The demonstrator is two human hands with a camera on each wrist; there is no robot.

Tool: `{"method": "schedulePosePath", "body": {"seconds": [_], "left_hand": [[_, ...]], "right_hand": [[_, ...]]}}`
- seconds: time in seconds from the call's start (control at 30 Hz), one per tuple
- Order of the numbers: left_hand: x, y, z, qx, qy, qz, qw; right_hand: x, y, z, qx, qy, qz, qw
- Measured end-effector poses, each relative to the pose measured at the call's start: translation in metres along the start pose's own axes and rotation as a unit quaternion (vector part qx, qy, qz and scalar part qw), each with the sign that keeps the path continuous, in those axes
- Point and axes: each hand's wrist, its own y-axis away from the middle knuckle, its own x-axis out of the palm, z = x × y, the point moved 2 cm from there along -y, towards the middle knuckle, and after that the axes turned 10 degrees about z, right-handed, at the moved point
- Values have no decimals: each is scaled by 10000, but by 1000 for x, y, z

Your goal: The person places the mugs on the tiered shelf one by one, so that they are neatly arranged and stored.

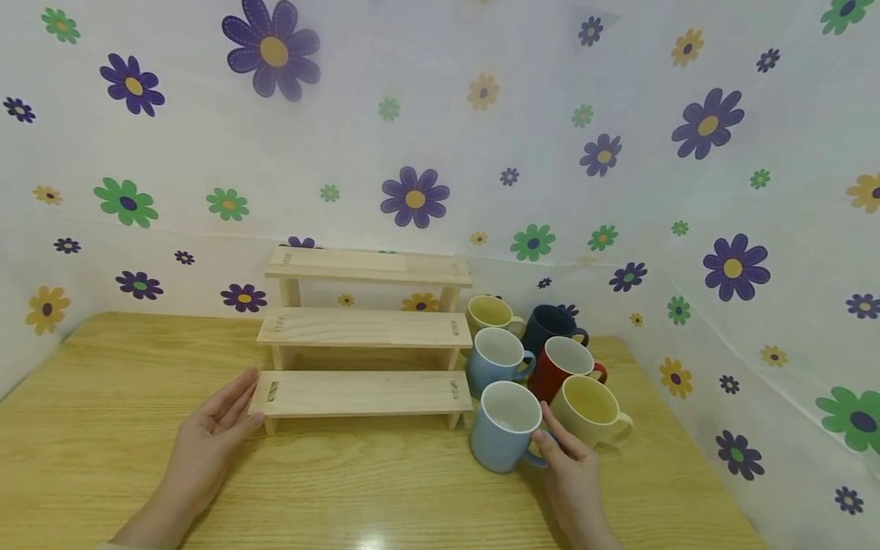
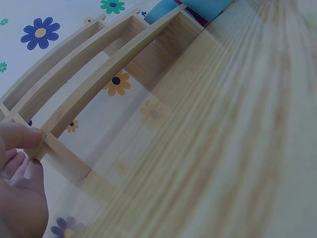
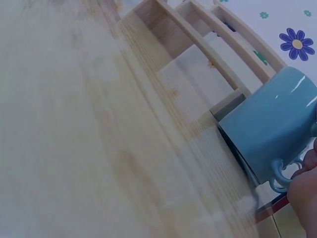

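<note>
A light wooden three-step shelf (image 1: 367, 393) stands on the table. My left hand (image 1: 206, 439) grips the left end of its lowest step, thumb at the front edge and fingers behind; the left wrist view also shows this hand (image 2: 22, 183) at the corner. A light blue mug (image 1: 502, 431) is upright, right of the lowest step. By its handle (image 1: 538, 454), my right hand (image 1: 571, 466) holds this mug. In the right wrist view the blue mug (image 3: 275, 121) is close to the tabletop; I cannot tell whether its base touches.
Behind the held mug stand another light blue mug (image 1: 491, 367), a yellow mug (image 1: 484, 313), a dark blue mug (image 1: 543, 325), a red mug (image 1: 550, 370) and a nearer yellow mug (image 1: 584, 412). Flowered cloth (image 1: 426, 137) hangs behind and beside the wooden table (image 1: 309, 489).
</note>
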Motion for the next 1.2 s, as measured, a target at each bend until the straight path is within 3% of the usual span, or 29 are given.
{"method": "schedulePosePath", "body": {"seconds": [0.23, 0.47, 0.7, 0.8, 0.93, 1.2], "left_hand": [[-1, 0, 0, 1, -133, -57, 9999], [-2, 1, 3, -67, -232, -76, 9997], [-1, 0, 1, -76, -299, -112, 9995], [-1, 0, 1, -86, -357, -99, 9993], [-2, 0, 1, -113, -407, -161, 9990], [-2, 1, 0, -80, -470, -214, 9986]], "right_hand": [[6, 2, 11, -17, -57, 122, 9999], [11, 4, 22, -479, -73, 480, 9977], [20, 5, 32, -63, 401, 326, 9986], [27, 6, 37, 65, 573, 275, 9980], [39, 5, 41, 109, 593, 514, 9969], [70, -8, 47, -285, 145, 1003, 9944]]}}
